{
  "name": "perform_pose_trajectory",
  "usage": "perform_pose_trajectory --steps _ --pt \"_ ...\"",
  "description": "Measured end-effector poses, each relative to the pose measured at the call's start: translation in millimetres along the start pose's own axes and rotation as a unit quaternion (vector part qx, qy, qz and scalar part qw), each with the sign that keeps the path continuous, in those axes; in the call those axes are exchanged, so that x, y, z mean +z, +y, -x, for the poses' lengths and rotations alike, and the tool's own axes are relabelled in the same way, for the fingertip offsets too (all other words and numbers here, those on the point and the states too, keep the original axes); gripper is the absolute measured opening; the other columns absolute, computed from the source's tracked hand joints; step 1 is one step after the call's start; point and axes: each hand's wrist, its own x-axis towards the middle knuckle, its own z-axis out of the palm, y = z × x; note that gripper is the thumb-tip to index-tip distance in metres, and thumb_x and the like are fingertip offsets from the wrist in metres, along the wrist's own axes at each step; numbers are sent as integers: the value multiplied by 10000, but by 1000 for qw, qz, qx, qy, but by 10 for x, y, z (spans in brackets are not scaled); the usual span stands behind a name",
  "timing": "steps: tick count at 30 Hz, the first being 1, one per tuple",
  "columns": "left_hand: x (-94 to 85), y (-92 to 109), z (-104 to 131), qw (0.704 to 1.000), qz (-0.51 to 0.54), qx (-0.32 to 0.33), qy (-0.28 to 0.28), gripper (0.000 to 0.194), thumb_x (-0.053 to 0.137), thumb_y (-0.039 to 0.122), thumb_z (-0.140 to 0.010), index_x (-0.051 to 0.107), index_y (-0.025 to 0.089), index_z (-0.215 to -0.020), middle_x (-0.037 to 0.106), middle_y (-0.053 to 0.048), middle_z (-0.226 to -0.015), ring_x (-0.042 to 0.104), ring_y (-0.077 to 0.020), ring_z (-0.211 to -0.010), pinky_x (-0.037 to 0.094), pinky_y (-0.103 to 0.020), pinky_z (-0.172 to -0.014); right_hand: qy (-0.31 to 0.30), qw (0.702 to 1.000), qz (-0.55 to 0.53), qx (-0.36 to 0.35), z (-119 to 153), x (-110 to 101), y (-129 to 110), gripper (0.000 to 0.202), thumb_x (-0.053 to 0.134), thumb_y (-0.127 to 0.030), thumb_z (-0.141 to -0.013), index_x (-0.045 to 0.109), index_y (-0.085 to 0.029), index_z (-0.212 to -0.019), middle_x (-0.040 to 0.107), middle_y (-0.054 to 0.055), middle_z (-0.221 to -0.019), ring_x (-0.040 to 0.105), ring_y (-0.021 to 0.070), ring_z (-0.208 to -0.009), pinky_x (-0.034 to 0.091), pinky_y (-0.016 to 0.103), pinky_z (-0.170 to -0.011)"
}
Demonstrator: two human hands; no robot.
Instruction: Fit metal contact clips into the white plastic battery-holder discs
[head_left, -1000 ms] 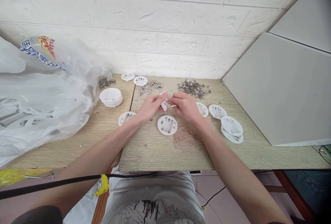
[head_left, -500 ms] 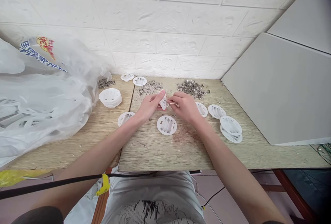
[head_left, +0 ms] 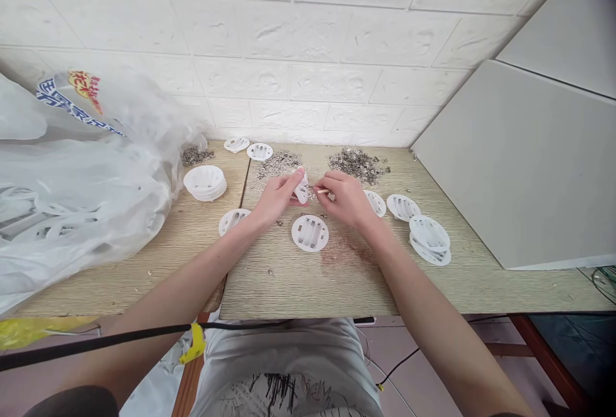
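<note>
At the frame's centre, the left hand [head_left: 283, 195] pinches a tilted white disc [head_left: 302, 190]; the right hand [head_left: 343, 197], just beside it, grips a thin pale stick [head_left: 323, 191]. To my eye the disc is light, stiff plastic, perhaps slick, likely best held by its rim.

Wall [head_left: 308, 32]: white, brick pattern in relief, surface uneven; spans the back of the table [head_left: 308, 292]. Tabletop: pale, wood-grained; dark seam [head_left: 246, 179] left of centre, running front to back. Reddish stain [head_left: 347, 255] right of centre. Right side: large light-grey panel [head_left: 524, 173], edges slanting, dark joint near its upper edge. Floor [head_left: 433, 378]: pinkish, visible below the table. Reddish-brown wooden leg [head_left: 541, 359] and crossbar [head_left: 510, 350], lower right. Light: soft, fairly even.
</note>
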Motion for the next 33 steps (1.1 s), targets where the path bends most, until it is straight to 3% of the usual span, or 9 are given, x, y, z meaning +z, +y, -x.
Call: perform_pose_trajectory --steps 10,18,27,33 --pt "-8 -30 17 998 -53 19 -14 554 605 698 -740 605 154 -635 603 -34 -661 595 -151 -677 555 -346 -765 1 999 43 -34 -2 20 4 245 446 -125 -886 615 -187 -721 567 64 -693 479 201 -718 335 318 -663" --pt "31 -55 39 998 -49 29 -35 516 629 669 -739 658 154 -714 639 -32 -737 599 -149 -735 566 -323 -775 11 996 69 -49 -10 64 -55 280 439 -133 -898 595 -189 -673 562 68 -676 465 200 -713 314 317 -621" --pt "18 -11 30 1000 -8 12 -13 532 622 674 -742 609 148 -661 623 -40 -714 603 -155 -740 579 -352 -773 12 1000 18 0 -2 21 -9 225 474 -209 -920 629 -179 -760 615 72 -736 514 196 -721 359 319 -669" --pt "-3 19 19 1000 3 14 0 520 633 656 -745 597 143 -674 612 -35 -727 586 -146 -747 587 -368 -770 11 999 -8 47 -2 -29 22 273 466 -241 -929 562 -187 -679 574 49 -681 501 180 -682 332 306 -642"
